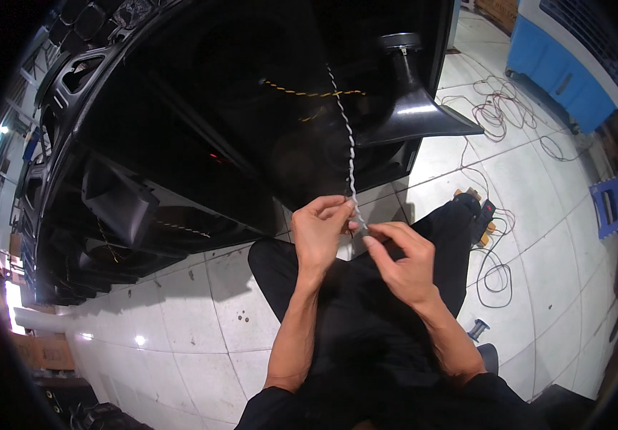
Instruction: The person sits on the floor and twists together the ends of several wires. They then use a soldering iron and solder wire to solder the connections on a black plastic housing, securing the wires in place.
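Pinching at frame centre, the left hand [319,235] and right hand [405,261] gripped the lower stretch of a twisted white-and-dark wire [352,149] between thumbs and fingertips. Uneven pulling likely risked loosening its twist.

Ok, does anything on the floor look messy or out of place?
Yes: thin cables sprawl in loose tangles on the tiled floor beside the blue unit, rather than neatly coiled. A few dark bits lie farther left.

A smooth, plastic-looking surface is being shown by the twisted cable [352,159]; light is being reflected by the glossy black horn [415,115] and shiny floor tiles [180,308].
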Demonstrator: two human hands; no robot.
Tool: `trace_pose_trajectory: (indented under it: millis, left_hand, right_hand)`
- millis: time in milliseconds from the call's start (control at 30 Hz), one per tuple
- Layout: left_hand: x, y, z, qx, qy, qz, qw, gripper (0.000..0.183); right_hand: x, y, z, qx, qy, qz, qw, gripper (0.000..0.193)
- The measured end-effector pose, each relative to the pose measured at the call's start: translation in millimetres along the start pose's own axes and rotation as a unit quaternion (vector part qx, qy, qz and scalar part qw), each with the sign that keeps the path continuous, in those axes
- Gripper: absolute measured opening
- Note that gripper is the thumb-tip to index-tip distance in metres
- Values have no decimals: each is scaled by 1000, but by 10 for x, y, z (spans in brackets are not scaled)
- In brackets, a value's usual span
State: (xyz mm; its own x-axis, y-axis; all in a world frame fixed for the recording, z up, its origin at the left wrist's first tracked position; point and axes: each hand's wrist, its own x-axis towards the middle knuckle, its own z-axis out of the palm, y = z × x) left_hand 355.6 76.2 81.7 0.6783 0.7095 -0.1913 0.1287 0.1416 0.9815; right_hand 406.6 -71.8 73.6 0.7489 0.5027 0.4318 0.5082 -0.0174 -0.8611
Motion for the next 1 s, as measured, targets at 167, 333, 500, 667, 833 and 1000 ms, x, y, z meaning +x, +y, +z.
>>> trace_pose_trajectory:
  millis: [167,333,500,667,833,1000]
  left_hand:
    - [53,-25,-7,-112,-67,-29,991,21]
    - [9,-47,13,-126,-72,-29,989,22]
    - [2,-56,25,-60,-45,26,997,23]
    - [97,128,4,154,79,189,967,17]
    - [668,624,-57,325,128,522,779,24]
    - [1095,870,-5,453,77,575,677,28]
  right_hand:
    - [59,38,105,-105,-20,-3,994,20]
    - [-30,95,110,-104,-55,5,993,13]
    - [-72,98,75,-68,-32,61,995,13]
    - [-96,112,33,-60,-14,76,995,14]
    - [-156,111,58,-46,-18,87,995,14]
    - [-136,126,93,-50,-41,96,993,17]
